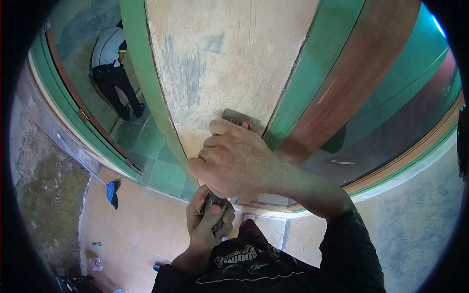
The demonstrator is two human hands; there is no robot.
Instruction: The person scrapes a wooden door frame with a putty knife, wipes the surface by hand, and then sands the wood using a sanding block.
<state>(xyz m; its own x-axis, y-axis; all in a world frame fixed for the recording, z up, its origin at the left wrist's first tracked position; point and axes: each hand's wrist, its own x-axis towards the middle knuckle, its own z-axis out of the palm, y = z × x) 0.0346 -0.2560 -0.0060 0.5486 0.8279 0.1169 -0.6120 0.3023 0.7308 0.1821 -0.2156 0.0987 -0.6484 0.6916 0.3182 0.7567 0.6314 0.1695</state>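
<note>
My right hand [234, 158] is closed around a scraper, its wide grey blade [240, 118] lying against the lower right part of a pale, scratched wall panel [215, 63]. Grey scrape marks and patches run over that panel. Pale dust covers the back of the hand. Below it, close to my body, my left hand [210, 219] is wrapped around a dark handle [215, 201] with a bit of red on it. The upper end of this handle is hidden behind my right hand, so I cannot tell which tool it belongs to.
Green frames [334, 68] border the panel, with a brown wooden post [351, 73] to the right. At the left, beyond a doorway, a person [112, 71] stands bent forward. A blue broom [111, 191] leans near the threshold. Small litter [96, 263] lies on the tiled floor [141, 229].
</note>
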